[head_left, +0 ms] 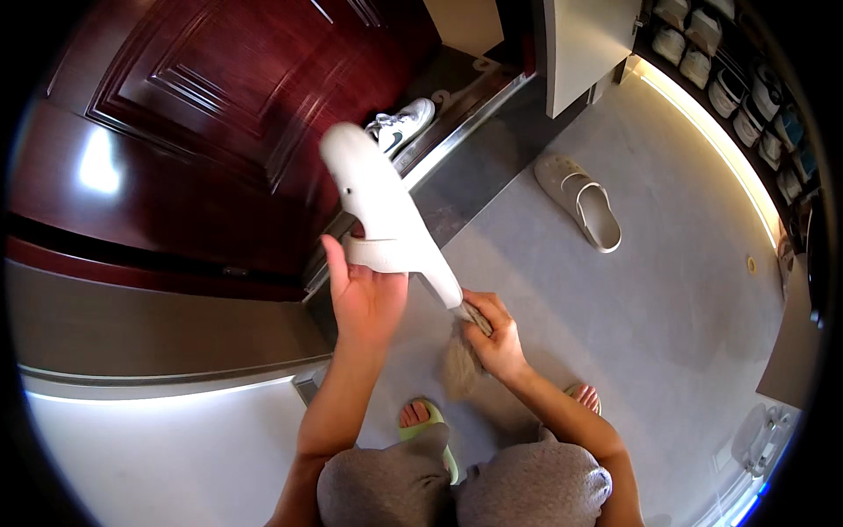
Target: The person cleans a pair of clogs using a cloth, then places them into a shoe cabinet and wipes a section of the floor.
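A white clog [382, 198] is held up in front of me, tilted, its toe pointing up and left. My left hand [369, 301] supports it beside the heel strap, thumb stretched out and fingertips hidden behind the shoe. At the lower end of the clog, my right hand [498, 338] is closed on a beige-brown cloth [461, 364] whose loose part hangs down, blurred. The cloth's upper part meets the clog's end. Another clog [580, 202], beige with a heel strap, lies on the floor to the right.
A dark red panelled door [202, 114] stands at left, with a white sneaker [406, 123] by its threshold. At the upper right a shoe rack [746, 88] holds several shoes above a light strip. My feet, in green slippers [435, 420], are on the grey floor [667, 263].
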A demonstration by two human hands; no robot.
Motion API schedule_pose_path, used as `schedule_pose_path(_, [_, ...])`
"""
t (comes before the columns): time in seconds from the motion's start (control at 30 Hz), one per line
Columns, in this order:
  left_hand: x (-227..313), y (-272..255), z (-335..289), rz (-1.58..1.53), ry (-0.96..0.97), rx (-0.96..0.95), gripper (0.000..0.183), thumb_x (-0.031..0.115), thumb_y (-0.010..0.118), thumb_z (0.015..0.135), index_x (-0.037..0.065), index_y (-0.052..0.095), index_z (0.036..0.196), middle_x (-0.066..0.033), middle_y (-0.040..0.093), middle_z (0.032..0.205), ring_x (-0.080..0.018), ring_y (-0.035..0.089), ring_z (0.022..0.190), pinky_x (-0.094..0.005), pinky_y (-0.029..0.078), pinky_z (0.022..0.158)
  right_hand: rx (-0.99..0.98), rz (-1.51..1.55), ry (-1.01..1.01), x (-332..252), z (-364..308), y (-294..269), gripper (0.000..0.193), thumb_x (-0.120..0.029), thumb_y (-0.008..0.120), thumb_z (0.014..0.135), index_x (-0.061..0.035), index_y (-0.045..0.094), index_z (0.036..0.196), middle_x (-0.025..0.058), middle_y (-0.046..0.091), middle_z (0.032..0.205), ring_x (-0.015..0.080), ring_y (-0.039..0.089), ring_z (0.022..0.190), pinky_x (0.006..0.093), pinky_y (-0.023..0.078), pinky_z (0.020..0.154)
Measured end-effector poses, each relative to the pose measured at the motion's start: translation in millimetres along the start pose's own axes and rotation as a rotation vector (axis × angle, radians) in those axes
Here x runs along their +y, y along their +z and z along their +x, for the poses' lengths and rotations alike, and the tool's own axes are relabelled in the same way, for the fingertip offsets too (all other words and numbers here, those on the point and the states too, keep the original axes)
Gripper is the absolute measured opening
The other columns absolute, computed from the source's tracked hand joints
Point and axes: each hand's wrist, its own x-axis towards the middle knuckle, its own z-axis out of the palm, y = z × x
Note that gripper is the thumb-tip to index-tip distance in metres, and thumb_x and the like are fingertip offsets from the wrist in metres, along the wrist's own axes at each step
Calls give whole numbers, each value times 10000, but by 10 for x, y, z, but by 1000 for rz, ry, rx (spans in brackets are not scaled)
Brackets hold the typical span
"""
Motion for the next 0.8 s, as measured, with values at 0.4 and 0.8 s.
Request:
schedule_pose_path(0.4, [-399,-775,-4,836,-331,404,356,268,585,988,67,546,1279,-66,610,1222,-167,576,1124,-339,452,987,280,-313,-191,-146,247,-419,506,4,559,762,11,558,1268,212,578,1129,376,580,1054,424,477,936])
schedule_pose_path(0.8, [-525,-2009,269,866,-521,257,304,187,644,942,13,604,1188,-66,649,1129,-148,618,1028,-310,480,883,-175,-1128,-695,563,830,-754,537,-82,652,739,-243,626,1251,-51,619,1160,199,558,976,357,432,856])
